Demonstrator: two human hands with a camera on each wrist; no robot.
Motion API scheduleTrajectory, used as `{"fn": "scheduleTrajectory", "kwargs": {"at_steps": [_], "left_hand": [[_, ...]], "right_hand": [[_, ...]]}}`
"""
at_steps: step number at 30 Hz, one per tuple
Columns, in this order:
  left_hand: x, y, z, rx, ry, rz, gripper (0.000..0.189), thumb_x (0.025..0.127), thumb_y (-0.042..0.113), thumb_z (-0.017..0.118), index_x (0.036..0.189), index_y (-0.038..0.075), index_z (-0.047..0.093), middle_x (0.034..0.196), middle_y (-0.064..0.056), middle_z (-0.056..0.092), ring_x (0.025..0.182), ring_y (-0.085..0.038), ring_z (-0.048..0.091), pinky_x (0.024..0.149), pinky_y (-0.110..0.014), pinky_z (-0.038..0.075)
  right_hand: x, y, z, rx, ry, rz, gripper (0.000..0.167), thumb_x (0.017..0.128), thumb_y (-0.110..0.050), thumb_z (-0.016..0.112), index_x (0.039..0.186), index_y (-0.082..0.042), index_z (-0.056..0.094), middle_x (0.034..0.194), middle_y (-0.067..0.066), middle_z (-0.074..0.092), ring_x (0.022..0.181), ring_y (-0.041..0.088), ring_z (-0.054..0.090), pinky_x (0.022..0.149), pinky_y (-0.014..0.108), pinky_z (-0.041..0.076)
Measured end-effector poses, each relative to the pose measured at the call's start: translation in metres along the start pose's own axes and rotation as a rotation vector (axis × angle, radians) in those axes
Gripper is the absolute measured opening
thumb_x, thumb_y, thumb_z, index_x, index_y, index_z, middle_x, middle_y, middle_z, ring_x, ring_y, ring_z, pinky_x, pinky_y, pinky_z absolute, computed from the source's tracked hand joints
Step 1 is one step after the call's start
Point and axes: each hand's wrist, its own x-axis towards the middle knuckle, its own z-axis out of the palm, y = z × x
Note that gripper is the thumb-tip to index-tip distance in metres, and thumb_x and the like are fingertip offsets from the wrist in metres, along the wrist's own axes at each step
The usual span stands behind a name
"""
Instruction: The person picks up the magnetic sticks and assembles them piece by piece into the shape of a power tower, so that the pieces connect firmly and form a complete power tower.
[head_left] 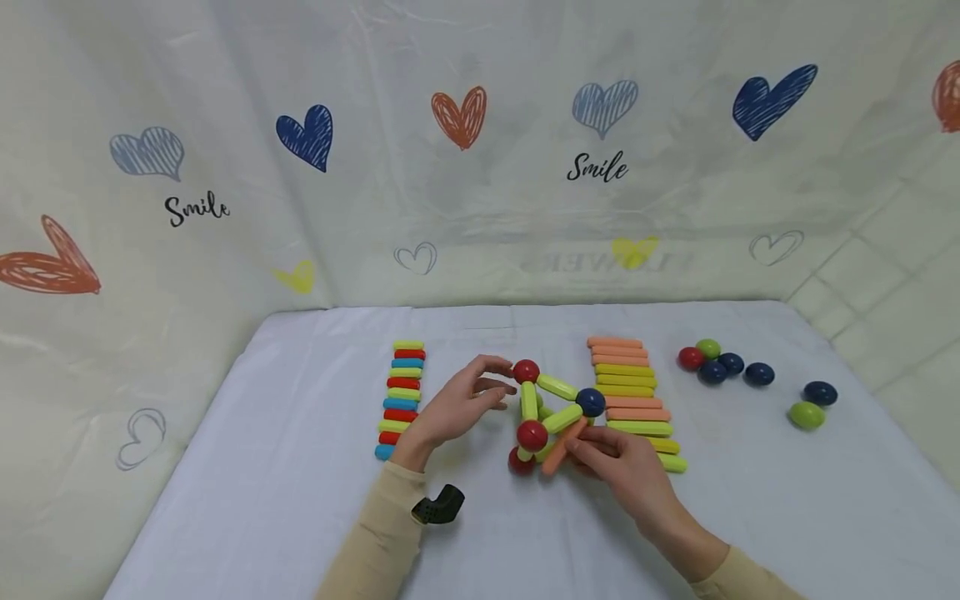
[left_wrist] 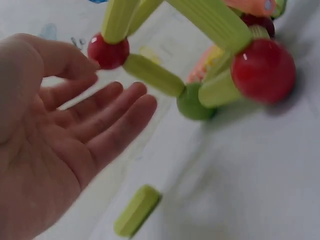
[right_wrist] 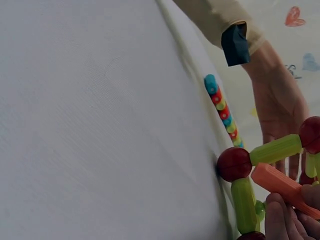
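A frame of yellow-green rods [head_left: 529,402] joined by balls stands mid-table. Its visible balls include red ones, such as the near red ball [head_left: 532,435], a blue ball [head_left: 590,402] at the right corner and a green ball [left_wrist: 196,102] low down. My left hand [head_left: 461,408] is at the frame's left, fingers loosely extended, a fingertip right at the far red ball [head_left: 527,372]. From the right, my right hand [head_left: 630,471] pinches an orange rod [head_left: 562,450] between thumb and fingers. The rod slants beside the frame, its free end near the lower red ball [head_left: 521,461].
Short coloured rods [head_left: 403,383] form a column left of the frame. Longer orange, yellow and green rods [head_left: 626,380] lie in a column behind my right hand. Several loose balls [head_left: 712,372] are at the right, with a green ball [head_left: 806,415] nearer the table's right edge.
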Motion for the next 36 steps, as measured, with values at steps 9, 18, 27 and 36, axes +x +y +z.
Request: {"fn": "scheduleTrajectory", "kwargs": {"at_steps": [9,18,27,36], "left_hand": [[-0.015,-0.017,0.005,0.237,-0.315,-0.092,0.025,0.086,0.014,0.075,0.109,0.014,0.065,0.098,0.004,0.065,0.083,-0.009,0.064,0.077,-0.024,0.053],[-0.009,-0.017,0.022,0.295,-0.270,-0.010,0.022,0.083,0.014,0.079,0.099,0.015,0.065,0.088,0.010,0.065,0.078,-0.005,0.062,0.072,-0.021,0.053],[-0.009,-0.014,0.025,0.324,-0.276,-0.011,0.029,0.082,0.016,0.080,0.105,0.014,0.063,0.091,0.009,0.065,0.079,-0.004,0.060,0.071,-0.020,0.053],[-0.010,-0.014,0.026,0.341,-0.272,0.022,0.034,0.081,0.020,0.081,0.108,0.015,0.061,0.091,0.009,0.062,0.079,-0.003,0.058,0.071,-0.019,0.052]], "right_hand": [[0.001,0.004,0.009,0.041,0.044,-0.027,0.047,0.089,-0.032,0.072,0.124,-0.002,0.064,0.113,0.011,0.070,0.098,0.019,0.070,0.078,0.028,0.057],[0.002,0.005,0.016,0.106,0.082,-0.063,0.042,0.094,-0.021,0.067,0.129,0.001,0.060,0.120,0.017,0.066,0.103,0.024,0.068,0.079,0.030,0.057],[0.003,0.005,0.016,0.096,0.073,-0.044,0.041,0.092,-0.021,0.069,0.128,0.000,0.061,0.119,0.015,0.067,0.102,0.022,0.069,0.079,0.030,0.057],[0.000,0.007,0.012,0.027,0.050,-0.024,0.043,0.090,-0.029,0.072,0.124,-0.004,0.065,0.114,0.011,0.070,0.100,0.021,0.069,0.080,0.029,0.056]]}}
